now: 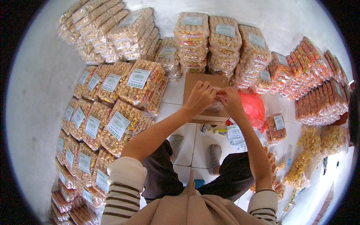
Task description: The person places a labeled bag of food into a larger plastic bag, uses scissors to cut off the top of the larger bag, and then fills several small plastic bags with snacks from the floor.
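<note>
Over a brown cardboard box (206, 80), my left hand (200, 96) and my right hand (232, 99) meet close together with fingers bent. Both pinch what looks like the edge of a clear plastic bag (218, 106). The fingers and wrists partly cover this bag, so its contents cannot be made out. To the right of the box, a red plastic bag (252, 108) lies crumpled on the tiles. Printed paper labels (236, 136) are spread on the floor below my right forearm, beside a yellow-green tool (220, 131).
Stacked clear packs of ring-shaped snacks (143, 84) stand on the left. Taller snack stacks (225, 36) line the wall behind the box. Reddish-brown packs (323, 101) and bags of yellow snacks (302, 168) sit on the right. A single labelled pack (275, 128) lies nearer.
</note>
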A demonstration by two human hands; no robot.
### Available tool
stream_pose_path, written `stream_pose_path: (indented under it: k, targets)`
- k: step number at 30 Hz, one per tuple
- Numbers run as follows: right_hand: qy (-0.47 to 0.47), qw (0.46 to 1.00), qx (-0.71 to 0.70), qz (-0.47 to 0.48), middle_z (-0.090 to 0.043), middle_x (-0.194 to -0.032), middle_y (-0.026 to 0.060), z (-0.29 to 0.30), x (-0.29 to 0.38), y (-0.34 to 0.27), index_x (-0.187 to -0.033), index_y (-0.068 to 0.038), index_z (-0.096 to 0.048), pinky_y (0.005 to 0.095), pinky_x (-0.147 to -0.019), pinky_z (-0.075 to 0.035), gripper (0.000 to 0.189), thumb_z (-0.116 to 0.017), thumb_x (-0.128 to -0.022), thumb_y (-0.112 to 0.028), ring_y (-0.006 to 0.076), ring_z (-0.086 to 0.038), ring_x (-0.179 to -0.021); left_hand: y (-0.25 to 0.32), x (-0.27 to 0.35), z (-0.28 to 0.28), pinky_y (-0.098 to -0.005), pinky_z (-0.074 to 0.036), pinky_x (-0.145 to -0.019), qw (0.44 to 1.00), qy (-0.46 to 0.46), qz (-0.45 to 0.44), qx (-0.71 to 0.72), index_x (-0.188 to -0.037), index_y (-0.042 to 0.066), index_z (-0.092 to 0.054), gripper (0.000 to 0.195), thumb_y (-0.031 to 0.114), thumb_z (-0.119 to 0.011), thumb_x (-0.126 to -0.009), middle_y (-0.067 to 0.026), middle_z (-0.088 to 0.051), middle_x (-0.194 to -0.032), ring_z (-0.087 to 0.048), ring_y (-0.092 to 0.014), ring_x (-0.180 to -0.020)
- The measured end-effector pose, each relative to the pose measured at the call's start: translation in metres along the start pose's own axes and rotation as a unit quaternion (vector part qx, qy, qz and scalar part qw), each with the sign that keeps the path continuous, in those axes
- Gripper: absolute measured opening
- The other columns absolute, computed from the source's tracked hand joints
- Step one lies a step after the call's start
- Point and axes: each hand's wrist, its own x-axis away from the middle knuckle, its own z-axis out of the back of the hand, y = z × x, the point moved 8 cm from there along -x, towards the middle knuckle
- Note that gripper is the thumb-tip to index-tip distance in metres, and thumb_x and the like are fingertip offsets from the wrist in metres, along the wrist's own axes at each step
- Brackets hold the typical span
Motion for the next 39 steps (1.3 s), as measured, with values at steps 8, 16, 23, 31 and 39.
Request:
stream_pose_path:
  k: [8,16,23,31,39]
  targets:
    - [-0.017,0.971,0.212,-0.114,-0.044,-0.101,0.0107,0.007,0.007,0.008,-0.089,-0.005,-0.059,0.0455,-0.08,-0.035,0.026,-0.057,-0.078,-0.029,0.0304,-0.039,-0.098,-0.003,0.004,-0.011,-0.0352,-0.036,-0.076,0.999,-0.048,0.021,-0.013,-0.086,0.009,-0.057,0.034,0.026,-0.069,-0.059,-0.0045,-0.053,-0.079,-0.048,-0.021,-0.082]
    - [-0.052,0.968,0.118,-0.215,-0.041,-0.107,0.0126,-0.01,0.019,0.049,-0.09,-0.004,-0.058,0.0475,-0.083,-0.034,0.027,-0.061,-0.075,-0.027,0.0321,-0.036,-0.102,0.001,-0.003,-0.009,-0.0338,-0.036,-0.076,0.999,-0.035,-0.003,0.038,-0.083,0.009,-0.058,0.028,0.023,-0.066,-0.061,-0.0048,-0.054,-0.08,-0.048,-0.02,-0.083]
    - [-0.004,0.996,0.086,0.037,-0.048,-0.099,0.0126,-0.003,0.006,-0.022,-0.098,-0.003,-0.05,0.0423,-0.083,-0.037,0.027,-0.059,-0.074,-0.012,0.0312,-0.044,-0.096,-0.007,-0.002,-0.01,-0.0339,-0.036,-0.077,0.998,-0.033,-0.002,0.051,-0.08,0.009,-0.059,0.028,0.028,-0.067,-0.062,-0.0046,-0.055,-0.08,-0.049,-0.02,-0.084]
    - [-0.007,0.997,0.05,0.056,-0.05,-0.092,0.0126,-0.005,0.007,-0.02,-0.099,-0.002,-0.048,0.0397,-0.083,-0.039,0.03,-0.059,-0.071,-0.008,0.0303,-0.047,-0.091,-0.011,-0.005,-0.011,-0.0334,-0.037,-0.077,0.997,-0.034,-0.011,0.065,-0.081,0.008,-0.058,0.032,0.029,-0.07,-0.06,-0.0047,-0.056,-0.081,-0.05,-0.02,-0.085]
    - [-0.03,0.994,0.096,0.046,-0.051,-0.091,0.0135,-0.022,0.008,-0.005,-0.097,-0.004,-0.051,0.0402,-0.079,-0.04,0.028,-0.056,-0.071,-0.007,0.0306,-0.048,-0.09,-0.012,-0.002,-0.015,-0.034,-0.04,-0.076,0.994,-0.04,-0.008,0.1,-0.081,0.007,-0.058,0.03,0.026,-0.07,-0.061,-0.0061,-0.055,-0.082,-0.05,-0.022,-0.085]
